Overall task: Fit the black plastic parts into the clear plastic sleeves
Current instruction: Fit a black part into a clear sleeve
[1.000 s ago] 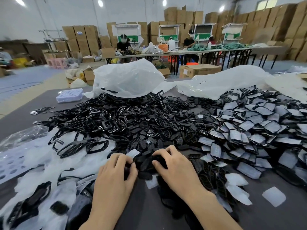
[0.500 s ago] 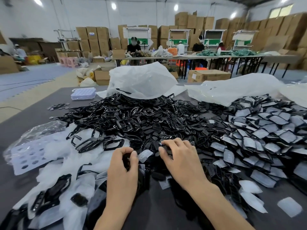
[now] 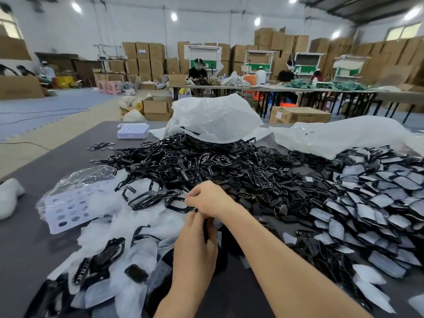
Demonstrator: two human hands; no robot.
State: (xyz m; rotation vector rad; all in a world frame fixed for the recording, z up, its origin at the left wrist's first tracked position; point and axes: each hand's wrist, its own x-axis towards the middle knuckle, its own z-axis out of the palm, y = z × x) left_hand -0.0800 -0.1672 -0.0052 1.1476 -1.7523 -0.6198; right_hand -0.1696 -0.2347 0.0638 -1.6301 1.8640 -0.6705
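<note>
Black part (image 3: 207,228) is pinched in the curled fingers of my left hand (image 3: 195,246); my right hand (image 3: 207,198), just beyond, curls its fingertips, on what I cannot tell. Clear sleeves (image 3: 137,228) lie left of both. Pushed in crooked, the part could snag and crumple a sleeve's mouth.

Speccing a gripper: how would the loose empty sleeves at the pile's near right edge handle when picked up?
Probably floppy and very light: the empty sleeves lie flat, thin and translucent on the table. Likely to slide rather than lift when pushed, since the film looks smooth. Edges may be hard to pinch, lying flush.
</note>
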